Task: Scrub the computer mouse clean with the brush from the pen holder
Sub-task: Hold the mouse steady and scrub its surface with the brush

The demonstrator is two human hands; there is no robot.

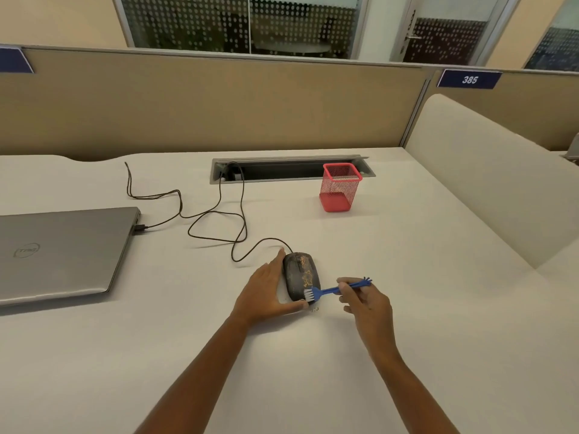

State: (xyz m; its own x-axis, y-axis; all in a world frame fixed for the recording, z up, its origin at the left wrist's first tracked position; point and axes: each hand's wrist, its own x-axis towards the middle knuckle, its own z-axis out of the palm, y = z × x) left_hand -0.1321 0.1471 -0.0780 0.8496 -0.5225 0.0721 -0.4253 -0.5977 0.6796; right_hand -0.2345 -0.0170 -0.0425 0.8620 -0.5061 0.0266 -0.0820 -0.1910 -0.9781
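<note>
Blue plastic brush [326, 291], white bristles on the smudged, rounded black mouse [300, 274]; right grip [366, 303] pinches its handle, partly hiding it; left grip [263, 296] clasps the mouse.

red wire-mesh pen holder [341, 187], matt grey laptop [62, 252]

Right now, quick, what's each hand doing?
Left hand: holds the mouse steady.
Right hand: pinches the blue brush, bristles on the mouse.
</note>
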